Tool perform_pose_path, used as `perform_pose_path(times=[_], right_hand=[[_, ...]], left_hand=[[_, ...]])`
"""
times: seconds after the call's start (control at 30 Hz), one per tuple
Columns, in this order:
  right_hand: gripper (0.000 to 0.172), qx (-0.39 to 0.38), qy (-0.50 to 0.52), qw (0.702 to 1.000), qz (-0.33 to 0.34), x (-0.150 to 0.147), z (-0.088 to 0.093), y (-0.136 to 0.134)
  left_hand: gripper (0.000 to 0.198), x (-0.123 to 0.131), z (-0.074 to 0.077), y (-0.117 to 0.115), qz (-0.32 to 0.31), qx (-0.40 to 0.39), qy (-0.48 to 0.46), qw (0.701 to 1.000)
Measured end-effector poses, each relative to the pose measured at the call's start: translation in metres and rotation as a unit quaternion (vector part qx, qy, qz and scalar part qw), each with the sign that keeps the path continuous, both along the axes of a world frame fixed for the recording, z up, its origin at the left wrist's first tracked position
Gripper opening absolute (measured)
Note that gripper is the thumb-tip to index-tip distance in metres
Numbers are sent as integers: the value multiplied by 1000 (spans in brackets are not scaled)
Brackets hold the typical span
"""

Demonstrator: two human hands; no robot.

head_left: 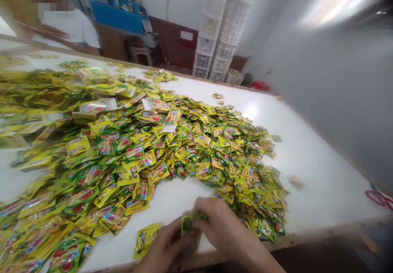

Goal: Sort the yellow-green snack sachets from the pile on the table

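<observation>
Both my hands meet at the near edge of the white table (310, 170). My left hand (164, 246) and my right hand (222, 226) are closed together around a small stack of yellow-green sachets (188, 222) held upright between them. A single loose sachet (145, 238) lies flat just left of my left hand. A huge heap of the same yellow-green sachets (147, 150) covers the table in front of and to the left of my hands. Several small open cartons (98, 106) lie on top of the heap.
Another person in a white top (73, 29) stands at the far left side of the table. White plastic crates (219, 39) are stacked against the back wall. A blue board (118, 17) and a stool (139, 54) stand behind. Red scissor handles (379, 199) lie at the right edge.
</observation>
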State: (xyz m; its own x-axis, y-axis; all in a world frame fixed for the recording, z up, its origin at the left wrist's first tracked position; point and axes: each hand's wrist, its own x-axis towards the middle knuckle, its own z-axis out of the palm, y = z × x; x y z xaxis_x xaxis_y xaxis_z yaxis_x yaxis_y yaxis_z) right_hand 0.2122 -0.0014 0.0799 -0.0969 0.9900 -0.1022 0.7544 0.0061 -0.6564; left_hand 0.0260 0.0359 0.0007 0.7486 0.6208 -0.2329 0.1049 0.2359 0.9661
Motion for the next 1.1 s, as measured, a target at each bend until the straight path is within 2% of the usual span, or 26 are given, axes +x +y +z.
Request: perform_pose_path(times=[0.07, 0.13, 0.23, 0.27, 0.33, 0.4, 0.5, 0.53, 0.6, 0.67, 0.77, 0.83, 0.9, 1.0, 1.1], right_hand=[[10, 29, -10, 999, 15, -2, -8, 1], [13, 49, -4, 998, 43, -1, -14, -1], [13, 54, 69, 995, 48, 7, -21, -8], [13, 55, 112, 992, 18, 9, -25, -11], [15, 35, 222, 970, -88, 11, -37, -17], [22, -32, 343, 922, -175, 7, -54, -22], [29, -149, 454, 858, -191, -7, -77, -29], [28, -163, 462, 851, -190, -11, -82, -30], [26, -138, 445, 862, -201, -17, -84, -29], [27, -72, 416, 885, -195, -17, -81, -26], [28, -13, 404, 899, -168, -15, -74, -19], [28, -18, 414, 892, -180, -14, -73, -15], [27, -28, 426, 878, -214, -15, -76, -13], [27, -42, 443, 861, -247, -18, -83, -11], [22, -25, 457, 856, -241, -17, -85, -11]], left_hand=[[34, 0, -1, 0, 12, 18, 13, 1000], [36, 0, -2, 1, 20, 32, 23, 999], [39, -1, -5, 2, 19, 19, 17, 999], [41, -2, -6, 2, 15, 11, 9, 1000], [42, -6, -7, 2, 15, -9, 12, 1000], [40, -10, -4, -1, 38, -46, 45, 997], [36, -9, 10, -5, 74, -121, 53, 988], [34, -7, 16, -5, 75, -135, 40, 987], [34, -2, 22, -2, 81, -137, 21, 987], [32, 0, 20, 2, 119, -101, 36, 987], [26, -1, 3, 8, 164, -1, 82, 983], [27, -4, -7, 10, 164, 53, 94, 981], [28, -4, -11, 9, 166, 77, 98, 978], [31, 0, -9, 8, 173, 100, 107, 974], [21, 1, -8, 10, 146, 170, 84, 971]])
